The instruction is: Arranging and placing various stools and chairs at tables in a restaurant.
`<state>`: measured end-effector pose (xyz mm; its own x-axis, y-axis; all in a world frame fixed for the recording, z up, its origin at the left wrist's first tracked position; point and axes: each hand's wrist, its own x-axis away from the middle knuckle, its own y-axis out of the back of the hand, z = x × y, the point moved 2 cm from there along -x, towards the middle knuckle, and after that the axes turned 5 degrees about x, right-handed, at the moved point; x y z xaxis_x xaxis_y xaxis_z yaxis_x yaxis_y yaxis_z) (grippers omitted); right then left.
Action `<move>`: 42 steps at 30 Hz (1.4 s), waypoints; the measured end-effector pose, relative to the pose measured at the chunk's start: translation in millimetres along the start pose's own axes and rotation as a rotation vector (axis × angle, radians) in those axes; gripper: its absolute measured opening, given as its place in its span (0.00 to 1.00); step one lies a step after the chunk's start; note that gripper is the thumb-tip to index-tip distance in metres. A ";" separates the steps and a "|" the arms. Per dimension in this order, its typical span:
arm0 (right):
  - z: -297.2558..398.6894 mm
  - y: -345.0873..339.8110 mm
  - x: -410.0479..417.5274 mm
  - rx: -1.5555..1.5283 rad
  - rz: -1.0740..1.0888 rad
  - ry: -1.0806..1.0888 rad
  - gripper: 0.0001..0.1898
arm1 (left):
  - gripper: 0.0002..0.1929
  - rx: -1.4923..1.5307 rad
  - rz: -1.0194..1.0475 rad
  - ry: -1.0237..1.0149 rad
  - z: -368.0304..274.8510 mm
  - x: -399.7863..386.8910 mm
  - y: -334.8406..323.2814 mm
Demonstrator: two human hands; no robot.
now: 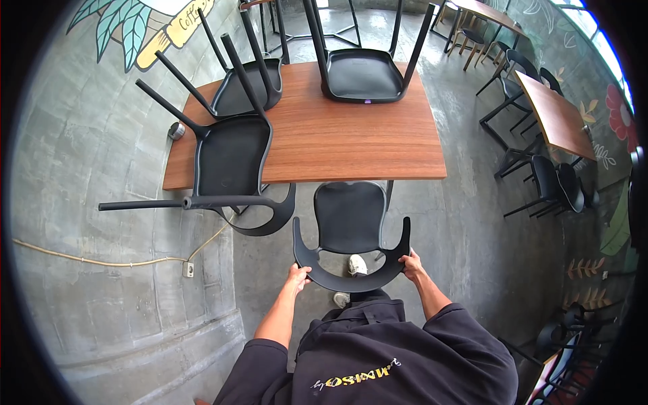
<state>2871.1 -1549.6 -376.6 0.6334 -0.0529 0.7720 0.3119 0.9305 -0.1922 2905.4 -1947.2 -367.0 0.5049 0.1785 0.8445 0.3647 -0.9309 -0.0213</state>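
Note:
A black armchair [350, 217] stands upright in front of me, its seat front close to the near edge of a wooden table [349, 147]. My left hand [298, 277] grips the left side of its curved backrest. On the right side of the same backrest, my right hand [412, 264] has hold. Three similar black chairs rest upside down on the tabletop with legs pointing up: one at near left [233, 154], one behind it [248, 88], and one at far right [363, 76]. The near-left chair's backrest hangs past the table edge.
Concrete wall [126, 167] runs along the left, with a cable and a power socket [188, 269]. A small metal container [176, 131] sits at the table's left edge. To the right stand another wooden table [554, 114] and black chairs [547, 177].

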 end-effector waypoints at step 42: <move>405.9 -593.3 296.3 1.236 0.120 1.840 0.17 | 0.26 -0.678 -0.346 -1.424 -572.9 304.8 337.9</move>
<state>2586.3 -1970.1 212.1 0.6103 0.5126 -0.6040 0.2319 0.6134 0.7550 2734.4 -2389.9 189.8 0.8966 0.1753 -0.4067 0.4093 -0.6787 0.6097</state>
